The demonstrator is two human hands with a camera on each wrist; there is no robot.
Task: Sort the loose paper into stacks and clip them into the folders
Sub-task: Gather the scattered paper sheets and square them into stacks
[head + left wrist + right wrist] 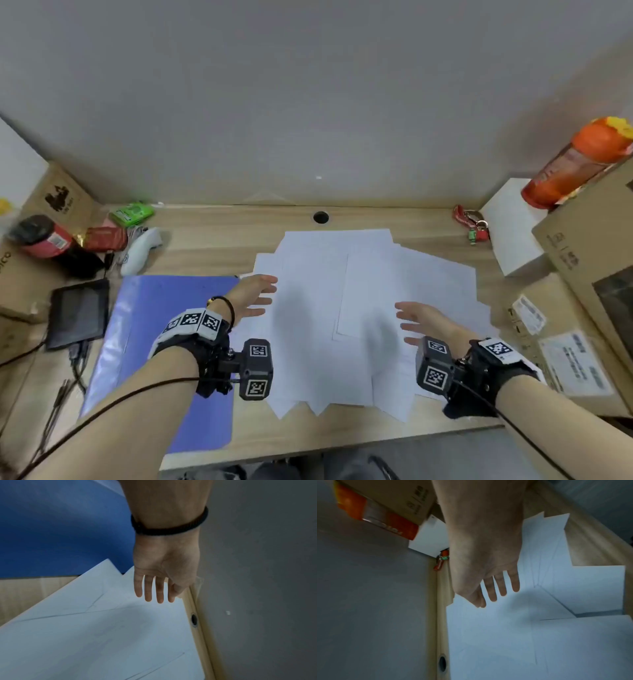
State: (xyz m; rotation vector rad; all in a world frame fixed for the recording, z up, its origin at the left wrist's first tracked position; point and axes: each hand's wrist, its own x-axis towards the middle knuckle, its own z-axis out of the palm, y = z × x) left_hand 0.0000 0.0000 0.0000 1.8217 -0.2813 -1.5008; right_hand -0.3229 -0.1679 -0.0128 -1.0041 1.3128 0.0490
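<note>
Both hands, left hand [253,298] and right hand [423,322], hover released, fingers straight, above scattered white paper sheets [342,308], flanking nine and three o'clock, seemingly to gather them.

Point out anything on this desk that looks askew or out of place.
The paper is askew: sheets lie fanned at different angles, corners jutting past the desk's front edge, one side overlapping the folder. The orange bottle lies tipped on a box. No damage or spill shows.
</note>
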